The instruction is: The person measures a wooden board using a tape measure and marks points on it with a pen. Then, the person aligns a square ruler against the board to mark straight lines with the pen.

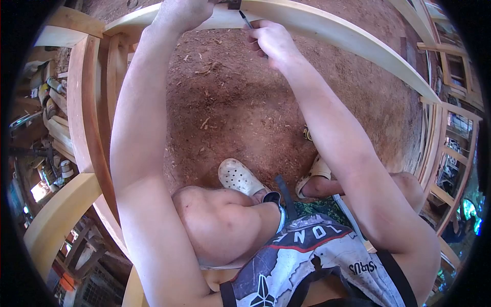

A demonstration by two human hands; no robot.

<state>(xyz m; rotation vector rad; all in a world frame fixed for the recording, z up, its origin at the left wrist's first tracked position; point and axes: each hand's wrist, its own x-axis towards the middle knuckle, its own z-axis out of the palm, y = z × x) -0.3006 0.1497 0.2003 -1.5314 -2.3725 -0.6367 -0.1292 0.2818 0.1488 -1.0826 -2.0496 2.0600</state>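
Right hand (271, 42) gripping a pen (245, 19) at a wooden beam (327, 24); left hand (188, 13) (partly cropped), grip unclear, beside a dark piece (234, 4).

Slim dk pen (246, 20), tilted, upper end nr sm dk block (234, 4) by pale wood beam (322, 24).

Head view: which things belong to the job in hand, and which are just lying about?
Job:
- pen in right hand
- pale beam
- dark piece by left hand, cut off by frame

Apparently lying about:
- wood shavings
- white container
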